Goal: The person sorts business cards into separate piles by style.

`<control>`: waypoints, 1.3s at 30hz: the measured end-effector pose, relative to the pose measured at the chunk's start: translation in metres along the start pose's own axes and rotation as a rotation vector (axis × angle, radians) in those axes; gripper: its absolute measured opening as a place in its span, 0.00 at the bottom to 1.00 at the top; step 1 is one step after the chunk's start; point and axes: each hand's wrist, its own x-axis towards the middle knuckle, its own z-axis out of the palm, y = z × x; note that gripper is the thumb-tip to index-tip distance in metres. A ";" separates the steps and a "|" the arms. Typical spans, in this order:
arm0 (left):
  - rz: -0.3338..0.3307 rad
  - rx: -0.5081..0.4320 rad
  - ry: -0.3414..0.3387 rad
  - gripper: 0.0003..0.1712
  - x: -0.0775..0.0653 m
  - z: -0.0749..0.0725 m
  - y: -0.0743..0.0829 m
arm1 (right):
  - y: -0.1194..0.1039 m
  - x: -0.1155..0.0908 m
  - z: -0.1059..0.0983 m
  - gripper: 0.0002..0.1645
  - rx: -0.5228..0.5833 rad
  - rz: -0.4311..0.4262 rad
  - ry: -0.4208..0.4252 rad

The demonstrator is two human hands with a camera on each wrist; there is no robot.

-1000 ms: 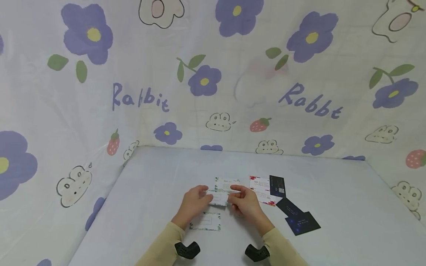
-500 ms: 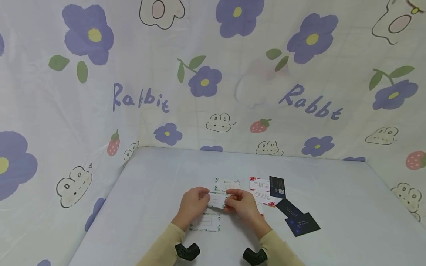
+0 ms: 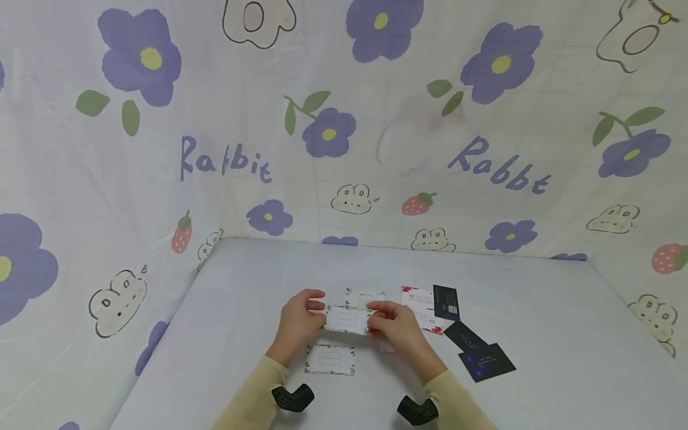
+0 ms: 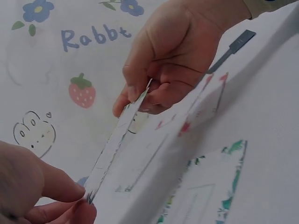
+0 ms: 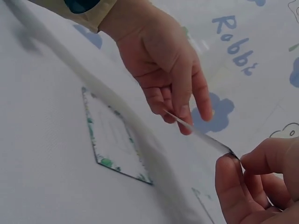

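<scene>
A white business card with a green leaf border [image 3: 346, 321] is held up between both hands, over the middle of the table. My left hand [image 3: 298, 319] pinches its left end between thumb and fingertips, the index finger lifted away. My right hand [image 3: 399, 328] pinches the opposite end; in the right wrist view its thumb and fingers [image 5: 231, 182] close on the card's edge. A matching leaf-bordered card [image 3: 329, 359] lies flat nearer the body. Behind the held card lies another leafy card [image 3: 365, 297], partly covered in the head view.
To the right lie white cards with red corner flowers [image 3: 418, 294], overlapped by a black card [image 3: 446, 300]. Two more black cards [image 3: 466, 336] overlap nearer the front. Part of a white card [image 3: 386, 346] shows beneath the right hand. A patterned curtain [image 3: 301, 179] encloses the white table.
My left hand has shifted left and its index finger has lifted. The held card has moved slightly left and up, and more of its face shows. The cards on the table stay put.
</scene>
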 end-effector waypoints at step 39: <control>-0.118 -0.255 -0.269 0.14 -0.004 -0.045 0.027 | -0.025 -0.021 -0.002 0.24 0.027 -0.033 -0.066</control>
